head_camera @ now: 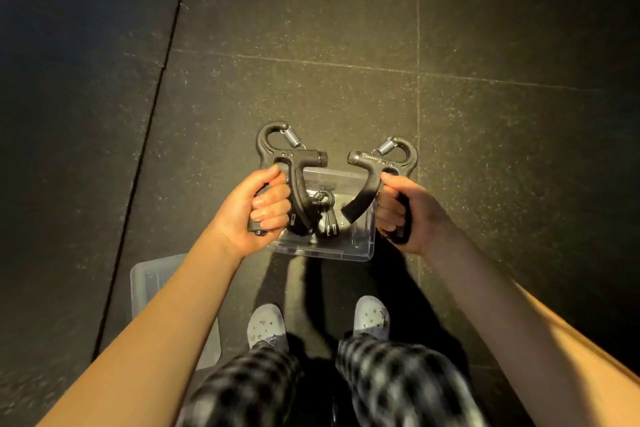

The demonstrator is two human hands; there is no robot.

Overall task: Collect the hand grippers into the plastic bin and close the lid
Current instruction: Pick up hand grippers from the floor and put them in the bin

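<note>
My left hand (256, 210) is closed around one handle of a black hand gripper (294, 156) with a steel spring at its top. My right hand (412, 215) holds a second black hand gripper (381, 163) the same way. Both are held up above a clear plastic bin (346, 251) that stands on the floor in front of my feet. Inside the bin lies at least one more black hand gripper (325, 215), partly hidden by the held ones. The bin's clear lid (152, 281) lies on the floor to the left, partly under my left forearm.
The floor is dark speckled rubber tiles with seams. A darker strip of floor (69, 114) runs along the left. My two feet in pale perforated clogs (266, 322) stand just behind the bin, below checked trousers.
</note>
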